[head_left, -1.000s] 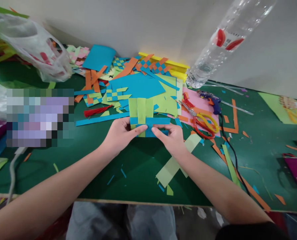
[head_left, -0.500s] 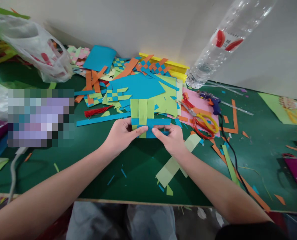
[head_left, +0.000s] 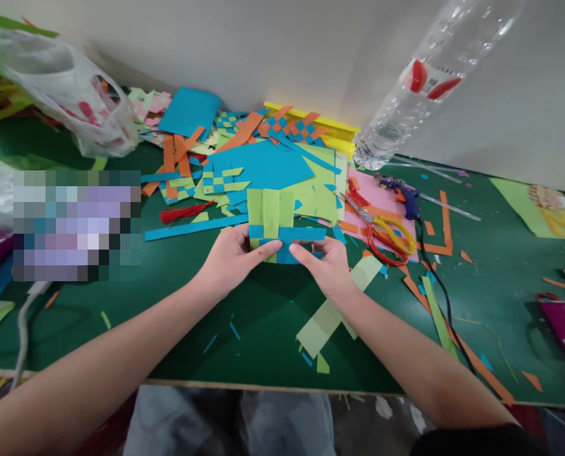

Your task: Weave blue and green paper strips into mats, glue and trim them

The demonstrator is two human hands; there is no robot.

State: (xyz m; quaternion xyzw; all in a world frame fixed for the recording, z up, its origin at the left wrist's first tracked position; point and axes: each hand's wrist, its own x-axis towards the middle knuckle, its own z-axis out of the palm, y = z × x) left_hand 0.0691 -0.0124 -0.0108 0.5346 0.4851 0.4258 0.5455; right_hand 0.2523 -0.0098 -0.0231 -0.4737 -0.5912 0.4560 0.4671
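Between my two hands is a woven paper piece [head_left: 271, 212] of light green upright strips crossed by blue strips. My left hand [head_left: 232, 253] pinches its left side, thumb in front and fingers behind. On the right, my right hand [head_left: 327, 259] pinches the blue strips, its thumb tip close to the left thumb. A blue strip end sticks out over the right fingers. The fingers behind the paper are partly hidden. A long blue strip [head_left: 192, 229] lies on the table left of the piece. Pale green strips [head_left: 332, 316] lie beneath my right wrist.
Scissors [head_left: 387, 237] and a glue gun [head_left: 406, 193] with a black cord lie to the right. Behind are blue sheets [head_left: 263, 166], paper scraps and a red tassel [head_left: 185, 212]. A plastic bottle [head_left: 406, 107] leans at the wall; a plastic bag [head_left: 83, 101] stands at left.
Almost nothing differs. Both hands keep the same pinch on the woven paper, and the view has shifted very slightly.
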